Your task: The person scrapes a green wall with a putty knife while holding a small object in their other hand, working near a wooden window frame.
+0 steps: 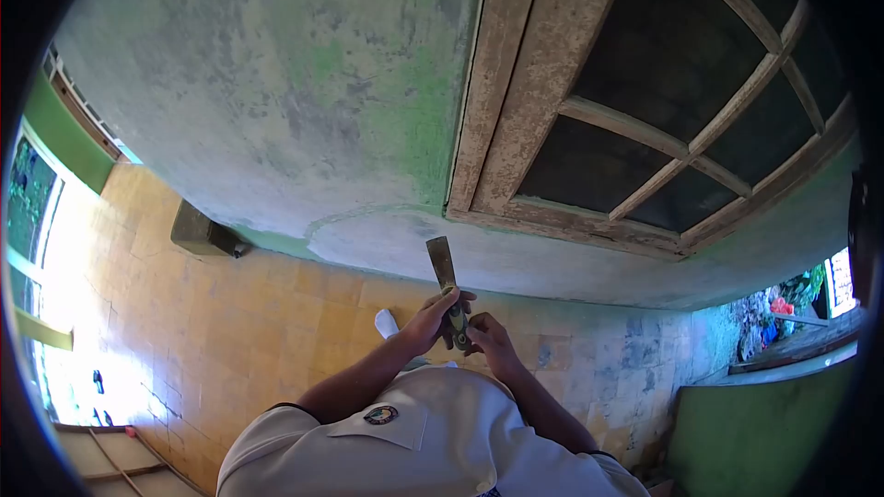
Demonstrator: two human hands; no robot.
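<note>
A paint scraper (441, 260) with a flat, worn metal blade points up and away from me, in front of my chest. My left hand (430, 320) is closed around it where the blade meets the handle, thumb on top. At the lower end of the scraper's handle, my right hand (492, 342) has its fingers curled against it. Part of the handle is hidden by my fingers. The blade touches nothing; beyond it stands a wall (368, 120) with patchy grey and green paint.
A wooden window frame (516, 129) with flaking paint and dark panes is set in the wall. Yellowish tiles (304, 313) cover the floor. A box-like block (204, 230) stands by the wall at left, and a green low wall (755, 433) is at lower right.
</note>
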